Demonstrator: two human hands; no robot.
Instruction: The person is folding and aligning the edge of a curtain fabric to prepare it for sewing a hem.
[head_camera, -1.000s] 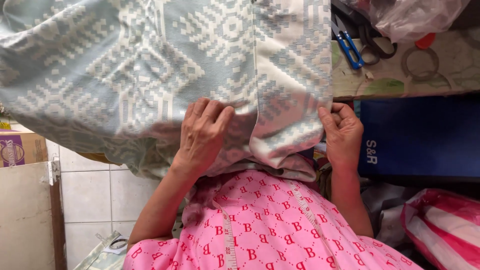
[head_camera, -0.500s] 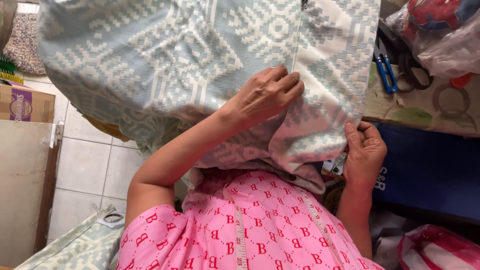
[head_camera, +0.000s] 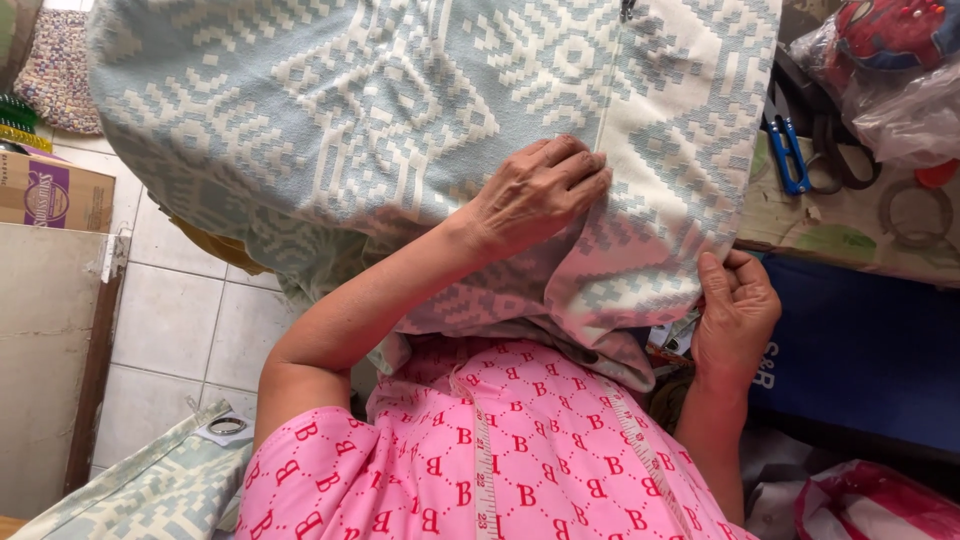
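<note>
A large pale blue and cream patterned woven cloth covers the upper part of the view and hangs over the table edge toward my lap. My left hand lies flat on top of it, fingers together, pressing near a cream band. My right hand pinches the cloth's lower right edge between thumb and fingers. A measuring tape hangs around my neck over my pink patterned shirt.
Blue-handled snips and dark scissors lie on the worktable at right, beside plastic bags. A dark blue panel stands below. A cardboard box, tiled floor and another folded patterned cloth are at left.
My left hand has slid up and to the right across the cloth. My right hand stayed on the lower right edge while the cloth shifted under them.
</note>
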